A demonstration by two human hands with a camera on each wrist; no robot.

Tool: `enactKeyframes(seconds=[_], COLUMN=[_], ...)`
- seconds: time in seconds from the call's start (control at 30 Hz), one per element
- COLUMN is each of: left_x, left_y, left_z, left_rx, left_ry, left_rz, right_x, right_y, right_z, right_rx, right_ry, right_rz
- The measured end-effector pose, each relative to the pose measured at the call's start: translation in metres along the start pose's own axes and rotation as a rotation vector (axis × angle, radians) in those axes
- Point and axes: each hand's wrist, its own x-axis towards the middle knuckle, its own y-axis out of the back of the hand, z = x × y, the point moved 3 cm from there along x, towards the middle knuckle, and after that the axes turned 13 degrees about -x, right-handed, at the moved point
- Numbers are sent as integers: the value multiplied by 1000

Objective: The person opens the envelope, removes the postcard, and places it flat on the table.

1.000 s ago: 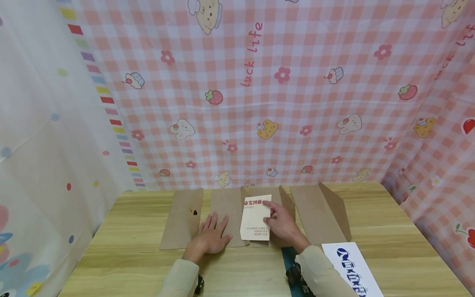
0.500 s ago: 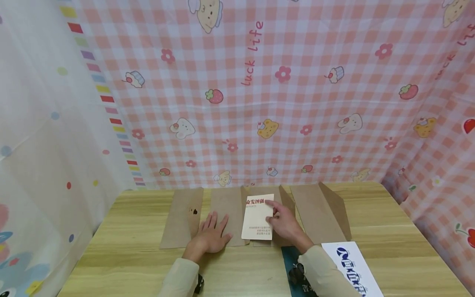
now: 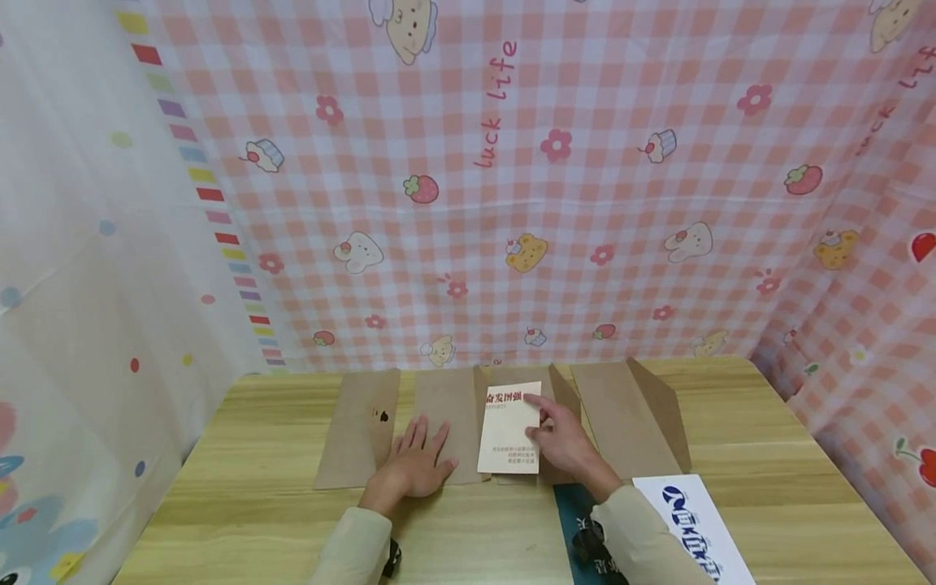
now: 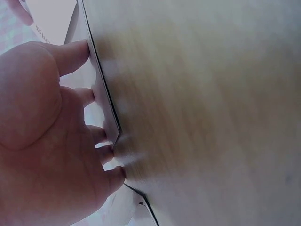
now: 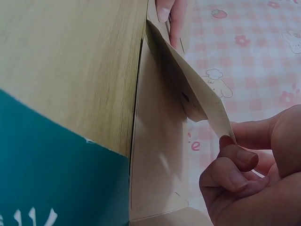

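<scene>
My right hand (image 3: 566, 443) pinches the right edge of a cream card (image 3: 507, 435) with red and small brown lettering. In the right wrist view the card (image 5: 202, 89) tilts above a brown envelope (image 5: 157, 127), its near part raised off the surface. My left hand (image 3: 417, 469) lies with spread fingers on the second brown envelope (image 3: 448, 398) from the left. Its palm (image 4: 42, 136) shows in the left wrist view, fingertips down at the paper's edge. The third envelope (image 3: 561, 392), flap opened to the right, is partly hidden by the card and my right hand.
Another brown envelope (image 3: 366, 398) with a small dark mark lies at the left, and one with an opened flap (image 3: 621, 422) at the right. A teal card (image 3: 573, 520) lies partly under my right forearm, beside a white card (image 3: 683, 520) with blue print. A checked curtain (image 3: 468, 203) stands behind the table.
The cream card and my right hand have shifted slightly to the right, mostly in the first half second. My left hand has stayed in place.
</scene>
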Motion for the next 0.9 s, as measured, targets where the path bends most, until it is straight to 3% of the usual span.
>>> enactKeyframes(seconds=[0.47,0.67,0.9], left_x=[2,10,12], left_y=[-1,-7,-9], left_z=[-3,-13,-15], left_rx=[-12,-22,1], left_ry=[1,-26,-10], left_rz=[-10,-3,-2], right_x=[-8,-12,-16], right_y=[2,4,4], right_z=[1,0,2], right_rx=[19,56,84], right_ry=[35,22,-8], right_rz=[14,9,-15])
